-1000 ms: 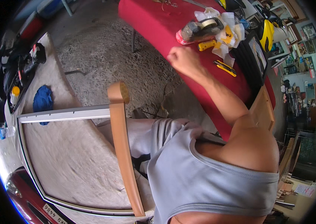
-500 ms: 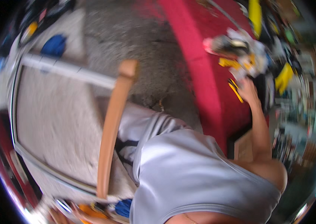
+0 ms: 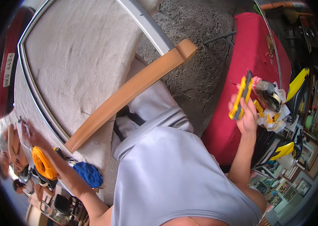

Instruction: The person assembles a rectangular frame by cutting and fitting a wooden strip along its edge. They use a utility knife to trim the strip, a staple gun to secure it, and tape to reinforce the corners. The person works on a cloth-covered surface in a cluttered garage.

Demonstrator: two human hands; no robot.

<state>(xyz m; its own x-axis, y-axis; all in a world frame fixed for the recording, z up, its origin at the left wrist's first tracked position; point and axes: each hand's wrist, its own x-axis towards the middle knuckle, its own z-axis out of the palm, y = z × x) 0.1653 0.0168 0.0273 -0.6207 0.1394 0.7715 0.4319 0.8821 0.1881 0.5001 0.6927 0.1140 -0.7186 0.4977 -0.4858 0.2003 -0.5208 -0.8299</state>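
My right hand point(image 3: 247, 116) is closed around a yellow-and-black utility knife point(image 3: 241, 96), raised over the red-covered surface point(image 3: 219, 132). On the far left, my left hand point(image 3: 34, 137) reaches out beyond the frame, its fingers partly smeared, around a small greyish thing point(image 3: 24, 130) too unclear to name. Between my hands a silver metal frame point(image 3: 40, 101) lies on a pale cloth-covered surface point(image 3: 72, 49). A tan, leather-like strip point(image 3: 129, 94) runs along the frame's near side, its far end folded over. Neither hand touches the strip.
An orange-yellow coil point(image 3: 44, 162) and a blue bundle point(image 3: 87, 174) sit near my left forearm. A tape roll point(image 3: 275, 98) and crumpled scraps point(image 3: 273, 118) lie beside my right hand. People point(image 3: 14, 150) and a red car point(image 3: 8, 71) show at the left rim.
My right hand has come up from the red surface with the utility knife in its grip. The view has turned, and my left arm now stretches further into it.
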